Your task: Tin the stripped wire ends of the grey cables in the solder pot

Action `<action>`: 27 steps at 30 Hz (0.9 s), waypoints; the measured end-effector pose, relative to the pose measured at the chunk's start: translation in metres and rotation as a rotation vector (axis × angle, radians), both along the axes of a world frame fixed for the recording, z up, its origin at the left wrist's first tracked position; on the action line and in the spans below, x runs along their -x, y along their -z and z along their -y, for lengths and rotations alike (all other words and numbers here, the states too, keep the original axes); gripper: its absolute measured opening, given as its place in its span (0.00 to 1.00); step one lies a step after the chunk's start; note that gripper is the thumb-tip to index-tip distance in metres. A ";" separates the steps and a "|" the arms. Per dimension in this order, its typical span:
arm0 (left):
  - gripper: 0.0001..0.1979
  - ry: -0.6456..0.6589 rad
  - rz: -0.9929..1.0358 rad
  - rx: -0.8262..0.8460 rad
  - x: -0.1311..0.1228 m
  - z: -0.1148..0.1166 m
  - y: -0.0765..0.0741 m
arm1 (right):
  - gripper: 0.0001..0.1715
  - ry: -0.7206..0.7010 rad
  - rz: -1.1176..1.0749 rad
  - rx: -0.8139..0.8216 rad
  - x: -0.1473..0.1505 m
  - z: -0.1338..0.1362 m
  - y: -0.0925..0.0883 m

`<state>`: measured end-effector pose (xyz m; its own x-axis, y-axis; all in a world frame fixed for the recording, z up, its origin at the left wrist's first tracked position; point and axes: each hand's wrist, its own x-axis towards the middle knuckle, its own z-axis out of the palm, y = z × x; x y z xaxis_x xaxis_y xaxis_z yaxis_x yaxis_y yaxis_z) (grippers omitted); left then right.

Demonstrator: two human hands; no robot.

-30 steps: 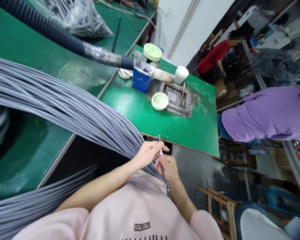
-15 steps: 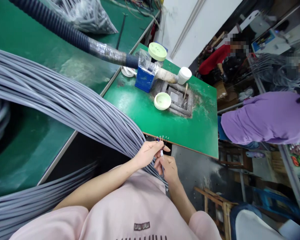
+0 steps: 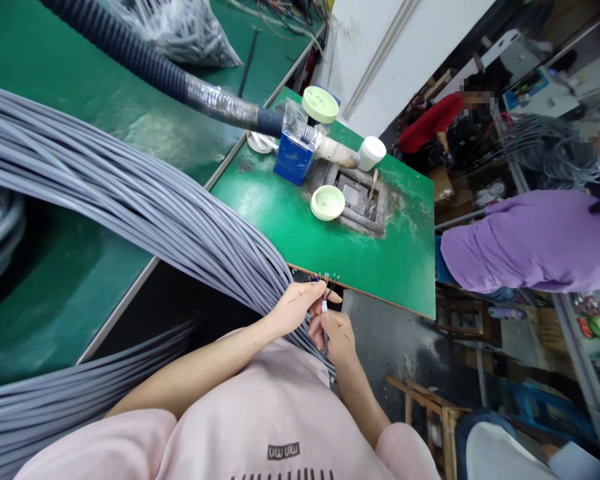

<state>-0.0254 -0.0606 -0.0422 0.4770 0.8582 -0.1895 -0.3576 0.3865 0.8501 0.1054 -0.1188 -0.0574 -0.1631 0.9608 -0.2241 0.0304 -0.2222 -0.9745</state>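
Left hand (image 3: 295, 308): fingers (image 3: 314, 291) pressed together, and there it is, pinching a grey cable end (image 3: 321, 333) just under its fanned wires.
Right hand (image 3: 337, 340): fingers (image 3: 319, 325) curled in and closed around that same cable end, right below the left fingertips, the two hands almost touching.
Cable end: held up between both hands, a small white sleeve (image 3: 324, 306) sitting on it between the two sets of fingers.
Wire tips: thin coloured wires (image 3: 326, 278) fan out just above the left fingers, bare metal showing at their ends.
Behind the fingers: a huge bundle of grey cables (image 3: 130, 213) sweeps past the left hand and down under the left forearm.
Beyond the fingertips: the edge of a green workbench (image 3: 370, 287), with a square metal-lined recess (image 3: 357, 200), a pale green dish (image 3: 327, 203), a blue box (image 3: 294, 159) and a white cup (image 3: 371, 153) further out.
Far left of the fingers: a black corrugated hose (image 3: 130, 57) runs to the blue box.
Out to the right: a co-worker in a purple top (image 3: 530, 247), well apart from these hands.
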 end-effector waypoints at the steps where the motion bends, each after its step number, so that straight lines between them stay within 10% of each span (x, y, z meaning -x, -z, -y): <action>1: 0.35 0.007 0.006 -0.001 0.000 0.000 0.000 | 0.33 -0.002 -0.008 -0.003 0.000 0.000 0.000; 27: 0.32 -0.014 -0.025 0.024 -0.003 0.000 0.009 | 0.35 -0.010 -0.012 0.000 0.000 0.000 0.004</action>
<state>-0.0228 -0.0605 -0.0509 0.4596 0.8598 -0.2222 -0.3419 0.4023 0.8493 0.1051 -0.1188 -0.0615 -0.1755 0.9591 -0.2219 0.0212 -0.2217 -0.9749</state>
